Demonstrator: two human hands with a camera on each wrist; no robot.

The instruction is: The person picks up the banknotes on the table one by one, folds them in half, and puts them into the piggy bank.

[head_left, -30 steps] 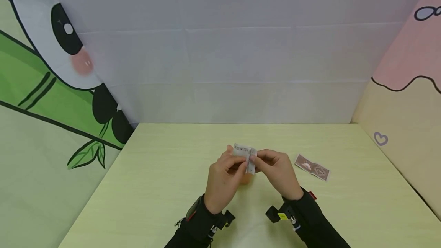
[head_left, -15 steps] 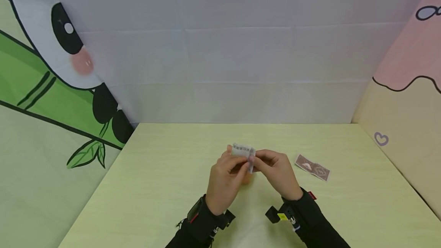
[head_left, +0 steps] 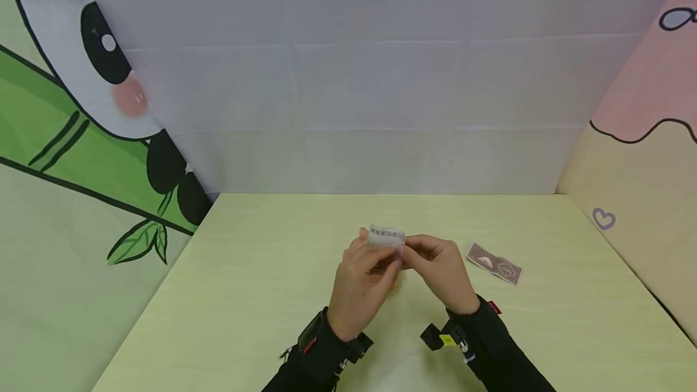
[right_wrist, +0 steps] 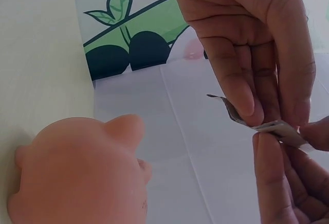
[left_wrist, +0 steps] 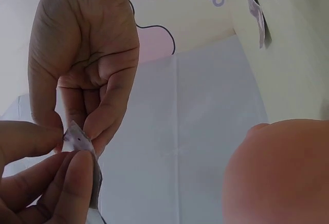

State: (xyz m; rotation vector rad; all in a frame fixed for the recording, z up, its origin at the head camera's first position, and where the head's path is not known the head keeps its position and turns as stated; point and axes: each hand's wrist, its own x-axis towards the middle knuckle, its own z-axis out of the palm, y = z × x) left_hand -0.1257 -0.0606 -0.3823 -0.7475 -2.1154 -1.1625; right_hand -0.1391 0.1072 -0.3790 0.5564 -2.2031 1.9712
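In the head view a small pale banknote (head_left: 385,236) with printed characters along its top edge is pinched between both hands above the table. My left hand (head_left: 356,289) holds its lower part with thumb and index finger. The fingertips of my right hand (head_left: 440,272) pinch its right end, touching the left fingertips. Seen edge-on in the right wrist view, the banknote (right_wrist: 277,129) is bent and creased. A rounded pink pig-shaped figure (right_wrist: 82,172) with a stubby ear stands on the table behind the hands, mostly hidden by them in the head view.
Another banknote (head_left: 494,264), brownish and slightly creased, lies on the pale wooden table (head_left: 261,295) to the right of the right hand. A grey-white cloth backdrop (head_left: 348,89) rises at the table's back edge, and printed panels stand on both sides.
The left fingertips have shifted slightly right, against the right fingertips. The strip of banknote that showed below them is now covered, leaving its upper part in sight. The brownish banknote has stayed put.
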